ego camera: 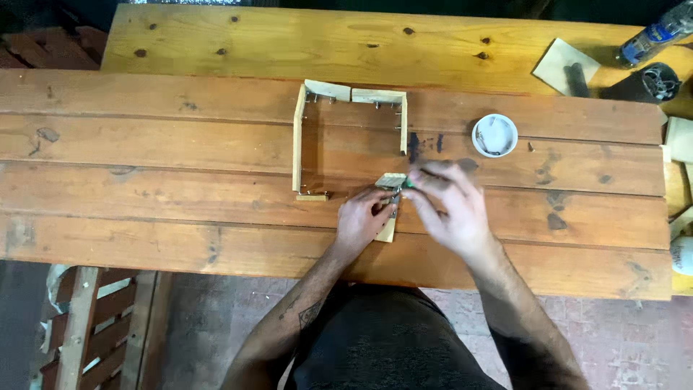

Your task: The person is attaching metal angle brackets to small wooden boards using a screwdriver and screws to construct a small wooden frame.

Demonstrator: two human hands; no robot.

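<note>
- A small wooden frame (298, 141) lies flat on the tabletop (144, 159). It has a left side, a far side made of two short strips, and a right side. The near side is open, and small nails stick out along the inside.
- Just off the frame's near right corner lies a short wooden strip (390, 180).
- The left hand (361, 217) is just below that corner. Its fingers are curled and press down on the wooden strip.
- The right hand (451, 206) is to the right of the frame's near corner. It looks blurry. Its fingers are bent around a small green tool (408, 183), whose tip is at the strip. I cannot tell what kind of tool it is.
- A small round white dish (495, 135) sits to the right of the frame, well apart from it. Something small and dark is inside.
- Far right of the frame, near the tabletop's far corner, are a flat wood piece (556, 61), a dark round cup (658, 81) and a plastic bottle (653, 35) lying on its side.
</note>
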